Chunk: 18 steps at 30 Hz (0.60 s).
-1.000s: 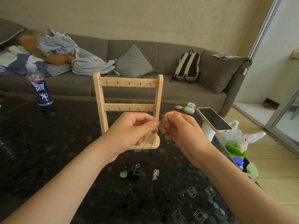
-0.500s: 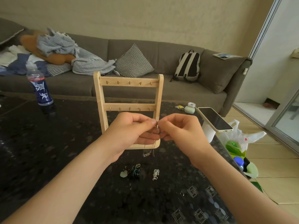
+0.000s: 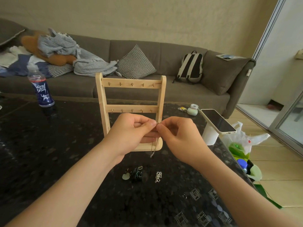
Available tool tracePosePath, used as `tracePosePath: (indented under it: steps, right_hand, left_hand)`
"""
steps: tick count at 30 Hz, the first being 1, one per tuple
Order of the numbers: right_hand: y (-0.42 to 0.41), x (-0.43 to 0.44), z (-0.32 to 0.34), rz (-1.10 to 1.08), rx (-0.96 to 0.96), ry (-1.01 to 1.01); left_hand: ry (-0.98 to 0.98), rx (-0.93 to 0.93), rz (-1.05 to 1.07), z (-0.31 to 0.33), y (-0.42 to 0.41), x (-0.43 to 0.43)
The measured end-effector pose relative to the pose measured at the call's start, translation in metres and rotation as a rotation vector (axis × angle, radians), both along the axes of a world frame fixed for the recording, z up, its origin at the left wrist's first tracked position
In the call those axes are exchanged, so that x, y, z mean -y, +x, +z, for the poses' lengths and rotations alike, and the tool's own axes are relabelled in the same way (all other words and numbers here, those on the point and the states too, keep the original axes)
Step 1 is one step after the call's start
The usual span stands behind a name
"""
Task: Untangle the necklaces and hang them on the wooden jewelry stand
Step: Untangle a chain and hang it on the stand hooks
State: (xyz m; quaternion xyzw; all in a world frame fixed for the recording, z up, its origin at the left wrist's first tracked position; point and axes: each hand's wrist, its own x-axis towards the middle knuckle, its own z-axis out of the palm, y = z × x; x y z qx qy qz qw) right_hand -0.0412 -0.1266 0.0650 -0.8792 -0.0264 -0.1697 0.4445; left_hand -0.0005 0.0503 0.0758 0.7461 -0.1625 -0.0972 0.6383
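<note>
Head view: how many of each thing are counted?

One wooden jewelry stand (image 3: 132,108) is seen upright on the counter (image 3: 49,145), with two rails and five hooks on each. Three necklaces are counted. A thin chain (image 3: 155,146) is held in front of the stand. A dark green bundle (image 3: 136,174) and a small silver chain (image 3: 158,176) are laid side by side, apart, on the counter nearer than the stand's base.

What room is left around the stand?

Bare counter is left to the stand's left as far as one bottle (image 3: 41,90). To its right the counter's edge is soon reached, and one phone (image 3: 218,121), propped on a white cylinder (image 3: 209,136), overhangs it.

How are the hands posed?

Both are raised before the stand's right post, below the lower rail. The chain's top is pinched between thumb and forefinger of the left hand (image 3: 131,133) and of the right hand (image 3: 178,136), with the fingertips almost met. The remaining fingers are curled in. The chain is hung slack from the pinch, past the stand's base; whether its end touches the counter cannot be told.
</note>
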Motion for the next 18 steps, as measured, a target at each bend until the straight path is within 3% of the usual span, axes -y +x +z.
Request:
tracePosePath:
  steps: [6,11,18]
  right_hand:
    - [0.002,0.004,0.000,0.102,-0.157,-0.135]
    - [0.002,0.011,-0.002,0.228,-0.329,0.067]
    - [0.008,0.015,-0.008,0.273,-0.361,0.227]
  left_hand:
    - [0.368,0.363,0.005,-0.006,0.006,-0.001]
    - [0.559,0.523,-0.003,-0.005,0.005,-0.001]
    - [0.795,0.594,-0.135,-0.001,-0.003,-0.002]
